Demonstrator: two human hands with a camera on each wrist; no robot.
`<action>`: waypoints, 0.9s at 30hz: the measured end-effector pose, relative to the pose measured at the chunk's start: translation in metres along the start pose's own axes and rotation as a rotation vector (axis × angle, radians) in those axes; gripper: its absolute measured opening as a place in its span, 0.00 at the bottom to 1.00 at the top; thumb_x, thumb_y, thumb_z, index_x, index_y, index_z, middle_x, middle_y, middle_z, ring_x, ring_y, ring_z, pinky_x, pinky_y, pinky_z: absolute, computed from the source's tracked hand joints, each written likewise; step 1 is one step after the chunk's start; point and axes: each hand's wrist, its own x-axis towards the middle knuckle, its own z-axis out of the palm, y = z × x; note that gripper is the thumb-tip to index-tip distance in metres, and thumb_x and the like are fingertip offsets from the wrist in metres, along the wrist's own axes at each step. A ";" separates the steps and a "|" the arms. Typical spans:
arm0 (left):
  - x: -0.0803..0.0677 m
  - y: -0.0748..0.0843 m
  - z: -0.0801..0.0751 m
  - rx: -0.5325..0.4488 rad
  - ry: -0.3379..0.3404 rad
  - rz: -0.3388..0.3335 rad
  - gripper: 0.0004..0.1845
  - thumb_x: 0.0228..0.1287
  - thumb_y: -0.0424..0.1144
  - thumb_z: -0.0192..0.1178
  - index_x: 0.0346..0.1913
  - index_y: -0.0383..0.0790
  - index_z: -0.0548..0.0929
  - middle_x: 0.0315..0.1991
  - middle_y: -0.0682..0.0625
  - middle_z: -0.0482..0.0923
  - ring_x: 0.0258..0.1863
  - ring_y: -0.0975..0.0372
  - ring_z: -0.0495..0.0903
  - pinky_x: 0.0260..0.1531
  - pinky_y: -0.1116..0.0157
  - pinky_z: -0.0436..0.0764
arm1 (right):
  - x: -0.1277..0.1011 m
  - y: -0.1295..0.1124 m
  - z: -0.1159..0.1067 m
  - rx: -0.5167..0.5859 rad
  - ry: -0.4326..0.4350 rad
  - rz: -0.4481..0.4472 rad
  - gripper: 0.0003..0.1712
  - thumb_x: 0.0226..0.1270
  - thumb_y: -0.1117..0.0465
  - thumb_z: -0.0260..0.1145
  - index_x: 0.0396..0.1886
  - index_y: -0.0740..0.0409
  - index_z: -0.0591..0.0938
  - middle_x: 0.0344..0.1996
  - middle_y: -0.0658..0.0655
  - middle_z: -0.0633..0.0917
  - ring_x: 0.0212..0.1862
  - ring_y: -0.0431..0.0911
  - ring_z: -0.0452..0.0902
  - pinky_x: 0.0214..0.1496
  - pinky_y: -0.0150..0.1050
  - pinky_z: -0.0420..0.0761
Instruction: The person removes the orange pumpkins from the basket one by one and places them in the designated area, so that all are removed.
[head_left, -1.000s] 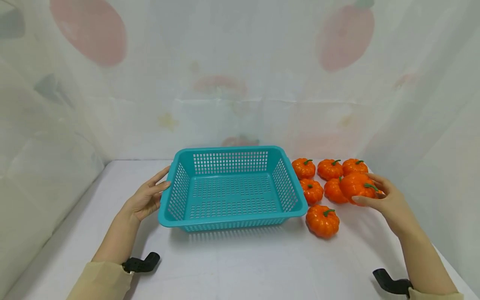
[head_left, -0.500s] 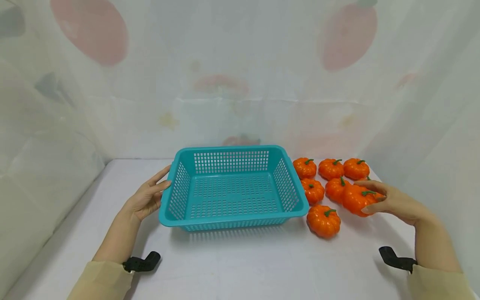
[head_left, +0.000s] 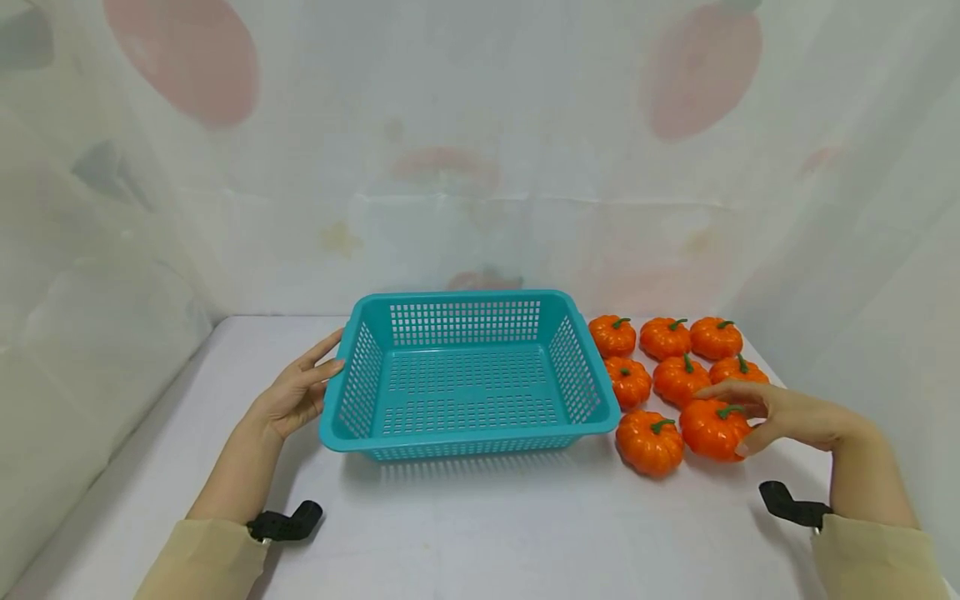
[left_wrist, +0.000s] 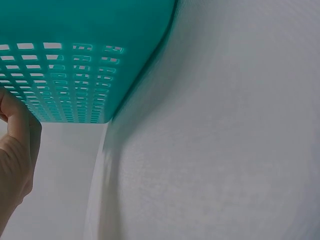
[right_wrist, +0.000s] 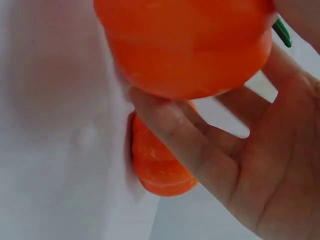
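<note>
Right grip: right hand (head_left: pixel 787 414) curled over one orange pumpkin (head_left: pixel 714 429), thumb at its near side and fingers across the far side of its top; the right wrist view showed the thumb (right_wrist: pixel 185 145) pressed under that pumpkin (right_wrist: pixel 185 45).
Left grip: left hand (head_left: pixel 300 390) held nothing; fingers lay nearly straight against the left outer wall of the teal basket (head_left: pixel 341 433), in the lower left of centre of the head view.
Held pumpkin's place: right of centre, low in the head view, on or just above the white table (head_left: pixel 480 525); I could not tell whether it touched the surface.
Nearest neighbour: another pumpkin (head_left: pixel 648 442) sat just beside it to the left, close by the basket's front right corner.
Other pumpkins: a row of three at the back (head_left: pixel 665 337), and a middle row of three (head_left: pixel 680 379) behind the held one, all with green stems up.
Basket: centre of the frame, upright, with slotted walls and floor, nothing visible inside.
Left wrist view: basket wall (left_wrist: pixel 75 65) filled the upper left, with a part of the hand (left_wrist: pixel 15 150) at the left edge.
Sleeves: beige cuffs and black wrist mounts (head_left: pixel 285 525) at both lower corners.
Backdrop: pale curtain (head_left: pixel 480 150) with faded red shapes across the top.
</note>
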 end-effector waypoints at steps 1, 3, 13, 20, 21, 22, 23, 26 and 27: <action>0.000 -0.001 -0.001 0.001 -0.001 0.002 0.36 0.78 0.33 0.45 0.80 0.53 0.43 0.52 0.52 0.76 0.42 0.64 0.85 0.40 0.65 0.89 | 0.001 0.001 0.000 0.002 -0.008 0.000 0.40 0.57 0.61 0.71 0.71 0.49 0.69 0.59 0.23 0.70 0.55 0.25 0.73 0.55 0.46 0.76; 0.001 -0.002 -0.003 0.003 -0.004 0.006 0.36 0.78 0.33 0.45 0.80 0.53 0.43 0.52 0.52 0.76 0.43 0.64 0.85 0.40 0.66 0.89 | 0.002 0.003 -0.001 0.008 -0.029 0.005 0.41 0.57 0.61 0.71 0.71 0.50 0.68 0.60 0.23 0.70 0.57 0.30 0.74 0.55 0.48 0.75; -0.001 0.000 -0.001 -0.003 0.000 0.010 0.37 0.78 0.33 0.45 0.80 0.52 0.42 0.52 0.52 0.76 0.41 0.65 0.85 0.40 0.66 0.89 | 0.012 0.009 -0.003 -0.028 -0.112 0.029 0.43 0.54 0.60 0.72 0.72 0.49 0.68 0.58 0.22 0.71 0.67 0.63 0.67 0.59 0.52 0.72; -0.002 0.001 0.002 -0.008 0.015 -0.002 0.38 0.77 0.32 0.47 0.80 0.52 0.41 0.51 0.52 0.77 0.41 0.65 0.85 0.39 0.66 0.89 | 0.016 0.014 0.001 0.016 -0.138 0.012 0.42 0.57 0.60 0.71 0.72 0.53 0.67 0.59 0.22 0.71 0.67 0.57 0.65 0.59 0.50 0.72; -0.002 0.001 0.002 -0.007 0.015 -0.001 0.38 0.77 0.32 0.47 0.80 0.52 0.41 0.51 0.52 0.77 0.41 0.65 0.85 0.39 0.66 0.89 | 0.016 0.015 0.001 0.018 -0.140 0.009 0.42 0.57 0.60 0.71 0.72 0.53 0.67 0.60 0.22 0.71 0.67 0.54 0.65 0.59 0.50 0.72; -0.002 0.001 0.002 -0.006 0.014 0.001 0.38 0.77 0.32 0.47 0.80 0.52 0.41 0.50 0.52 0.77 0.41 0.65 0.85 0.39 0.66 0.89 | 0.016 0.016 0.001 0.020 -0.141 0.008 0.42 0.57 0.61 0.71 0.73 0.53 0.66 0.60 0.22 0.71 0.66 0.52 0.65 0.59 0.49 0.72; -0.002 0.001 0.002 -0.005 0.014 0.002 0.38 0.77 0.32 0.47 0.80 0.52 0.41 0.50 0.52 0.77 0.41 0.65 0.86 0.39 0.66 0.89 | 0.016 0.017 0.001 0.020 -0.142 0.006 0.42 0.58 0.61 0.71 0.73 0.53 0.66 0.60 0.22 0.71 0.66 0.49 0.65 0.59 0.49 0.71; -0.001 0.001 0.001 -0.001 0.007 0.009 0.37 0.78 0.32 0.46 0.80 0.52 0.41 0.50 0.52 0.77 0.41 0.65 0.86 0.39 0.65 0.89 | 0.016 0.019 0.001 0.029 -0.146 0.005 0.43 0.58 0.61 0.70 0.74 0.53 0.65 0.61 0.22 0.70 0.63 0.43 0.66 0.58 0.49 0.71; -0.001 0.000 0.000 -0.001 0.005 0.011 0.37 0.78 0.32 0.46 0.80 0.52 0.41 0.50 0.52 0.77 0.41 0.65 0.86 0.39 0.65 0.89 | 0.016 0.019 0.001 0.032 -0.148 0.004 0.43 0.58 0.61 0.70 0.74 0.53 0.64 0.61 0.22 0.70 0.63 0.41 0.67 0.58 0.49 0.71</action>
